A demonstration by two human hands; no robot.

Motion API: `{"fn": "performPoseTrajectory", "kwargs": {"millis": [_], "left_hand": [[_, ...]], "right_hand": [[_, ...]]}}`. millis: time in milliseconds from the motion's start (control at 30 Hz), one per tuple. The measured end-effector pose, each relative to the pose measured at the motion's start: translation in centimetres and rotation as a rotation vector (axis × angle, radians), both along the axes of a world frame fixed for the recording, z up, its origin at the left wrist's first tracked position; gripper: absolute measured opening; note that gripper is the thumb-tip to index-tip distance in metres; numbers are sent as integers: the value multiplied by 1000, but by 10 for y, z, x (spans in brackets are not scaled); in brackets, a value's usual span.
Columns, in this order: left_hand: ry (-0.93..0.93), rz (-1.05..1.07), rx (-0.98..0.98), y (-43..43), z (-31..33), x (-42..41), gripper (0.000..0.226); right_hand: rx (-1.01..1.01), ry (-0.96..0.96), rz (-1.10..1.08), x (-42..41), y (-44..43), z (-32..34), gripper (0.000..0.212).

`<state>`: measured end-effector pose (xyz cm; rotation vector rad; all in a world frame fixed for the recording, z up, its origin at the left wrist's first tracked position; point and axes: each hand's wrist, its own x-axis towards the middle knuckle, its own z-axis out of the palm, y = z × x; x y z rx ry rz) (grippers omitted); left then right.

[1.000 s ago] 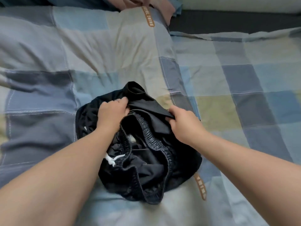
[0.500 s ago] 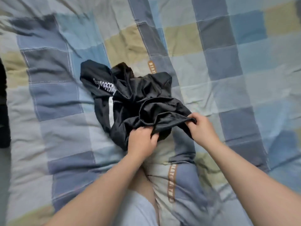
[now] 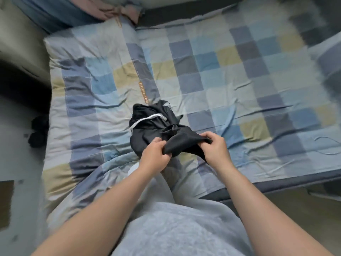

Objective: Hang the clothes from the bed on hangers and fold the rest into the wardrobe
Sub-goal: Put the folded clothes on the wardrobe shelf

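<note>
Head camera, high, looking steeply down over bed [image 3: 239, 80]

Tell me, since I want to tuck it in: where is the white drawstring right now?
In the head view, the white drawstring lies across the far part of the black shorts, beyond the left hand.

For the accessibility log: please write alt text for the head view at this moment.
Seen from above, a person's left hand and right hand grip one end of a crumpled black garment with a white drawstring, the rest bunched on a blue, grey and yellow checked quilt. Pink fabric lies at the bed's far end.
</note>
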<state>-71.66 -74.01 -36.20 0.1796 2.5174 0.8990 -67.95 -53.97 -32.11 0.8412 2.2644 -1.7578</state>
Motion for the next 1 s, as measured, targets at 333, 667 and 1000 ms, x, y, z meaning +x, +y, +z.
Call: {"fn": "performPoseTrajectory", "kwargs": {"millis": [333,667,1000], "left_hand": [[-123,-155,235,18,155,29,68],[-166,-200,470,-46,209,56,15],[-137,67,652,-124,259,70,82]], "right_hand": [[-86,131,115,45,23,166,28],[-133,265,281,74,-25,242,13],[-40,218,316,85,-90,240,13]]}}
